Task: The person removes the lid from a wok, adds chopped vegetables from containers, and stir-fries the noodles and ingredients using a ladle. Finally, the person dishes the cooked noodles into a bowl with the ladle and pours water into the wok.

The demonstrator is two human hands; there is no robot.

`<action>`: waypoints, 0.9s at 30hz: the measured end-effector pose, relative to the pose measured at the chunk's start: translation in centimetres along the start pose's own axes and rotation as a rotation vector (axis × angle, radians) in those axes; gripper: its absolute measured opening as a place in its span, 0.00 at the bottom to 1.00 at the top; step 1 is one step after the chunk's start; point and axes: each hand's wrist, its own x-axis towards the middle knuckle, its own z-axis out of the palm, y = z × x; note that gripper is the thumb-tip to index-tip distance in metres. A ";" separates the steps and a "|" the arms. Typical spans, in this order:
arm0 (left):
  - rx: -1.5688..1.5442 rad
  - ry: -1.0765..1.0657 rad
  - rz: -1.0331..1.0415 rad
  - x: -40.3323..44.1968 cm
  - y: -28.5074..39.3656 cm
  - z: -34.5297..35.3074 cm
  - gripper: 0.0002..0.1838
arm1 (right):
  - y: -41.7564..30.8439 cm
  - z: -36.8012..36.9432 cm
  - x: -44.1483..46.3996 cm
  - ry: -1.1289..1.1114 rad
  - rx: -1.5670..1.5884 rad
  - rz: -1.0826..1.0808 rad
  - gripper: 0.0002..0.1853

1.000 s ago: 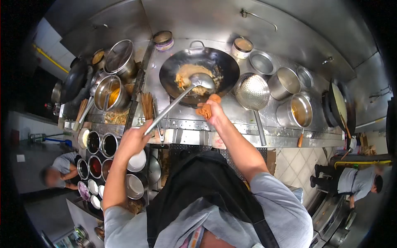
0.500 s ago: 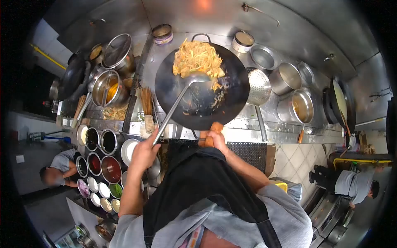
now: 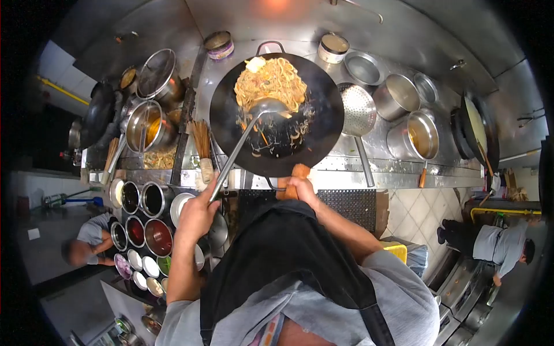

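My left hand (image 3: 197, 214) is closed round the end of a long metal ladle (image 3: 235, 154). The ladle's bowl reaches into a big black wok (image 3: 323, 124) and rests against the near side of a heap of fried noodles (image 3: 272, 81). Loose strands and bits of vegetable lie in the wok below the heap. At the wok's near rim, my right hand (image 3: 303, 190) grips a folded orange-brown cloth (image 3: 299, 172) against the near loop handle (image 3: 271, 183). How far the fingers wrap that handle is hidden by the cloth.
To the wok's right lie a perforated strainer (image 3: 359, 109) and several pots, including one with yellowish liquid (image 3: 424, 138). A bamboo brush (image 3: 202, 144) stands to the left, with sauce containers (image 3: 158, 233) lower down. Co-workers are at the far left (image 3: 92, 236) and right (image 3: 496, 245).
The noodle heap has shifted and turned over in the wok, with a pale piece now on top. The ladle still presses at its near side. The whole view has moved slightly.
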 end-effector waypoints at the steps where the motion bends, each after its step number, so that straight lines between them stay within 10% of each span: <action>1: -0.018 -0.017 0.011 -0.9 0.2 -1.0 0.32 | -6.1 3.0 -1.9 -0.019 0.223 0.141 0.16; 9: -0.056 0.002 0.092 -0.9 2.0 -6.7 0.31 | -17.2 8.2 -1.7 0.088 0.423 0.216 0.15; 12: -0.439 -0.115 -0.304 -0.7 2.2 -7.1 0.32 | -18.1 8.1 -2.4 0.095 0.374 0.180 0.16; 18: -0.883 -0.138 -0.319 1.8 0.0 -1.6 0.34 | -13.4 5.9 -5.1 0.165 -0.250 -0.273 0.20; 22: -1.414 -0.484 -0.469 0.5 5.5 -0.2 0.32 | -14.9 6.4 -7.0 0.388 -0.535 -0.229 0.23; 27: -1.751 -0.729 -0.462 2.0 3.6 2.2 0.19 | -17.5 5.6 -4.8 0.161 0.046 0.192 0.18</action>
